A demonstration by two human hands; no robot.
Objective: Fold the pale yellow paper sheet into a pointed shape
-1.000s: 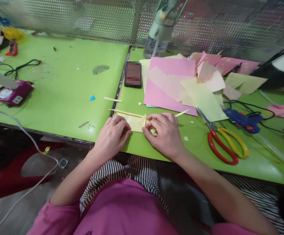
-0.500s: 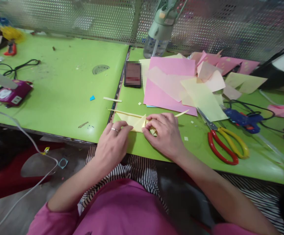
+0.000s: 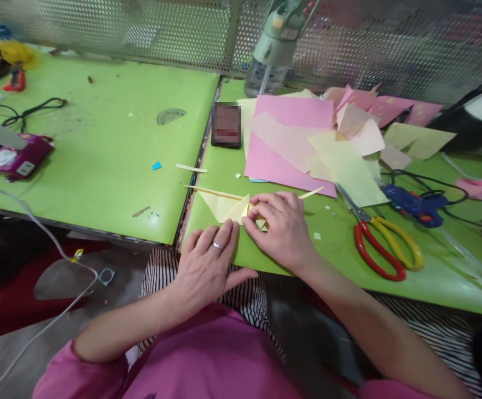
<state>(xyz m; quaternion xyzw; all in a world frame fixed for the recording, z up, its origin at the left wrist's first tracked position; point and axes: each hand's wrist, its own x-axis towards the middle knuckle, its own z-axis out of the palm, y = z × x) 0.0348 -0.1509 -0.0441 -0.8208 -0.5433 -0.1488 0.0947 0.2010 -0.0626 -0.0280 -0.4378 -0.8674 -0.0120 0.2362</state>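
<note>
A pale yellow folded paper piece (image 3: 226,206) lies near the front edge of the green table (image 3: 111,166). My right hand (image 3: 280,227) rests on its right end, fingertips pinching a small fold there. Just below the paper, my left hand (image 3: 209,260) lies flat with fingers spread, its fingertips at the paper's lower edge, a ring on one finger. A thin yellow strip (image 3: 213,192) runs along the paper's top.
Pink and yellow sheets (image 3: 294,144) are piled behind. Red-and-yellow scissors (image 3: 384,238) lie right, beside a blue glue gun (image 3: 409,202) with a black cable. A phone (image 3: 226,125), a water bottle (image 3: 272,52), a mesh wall (image 3: 141,27) and a magenta box (image 3: 10,158) are also here.
My left hand slid off the yellow paper toward me and opened flat at the table's front edge. My right hand stayed on the paper's right end.
</note>
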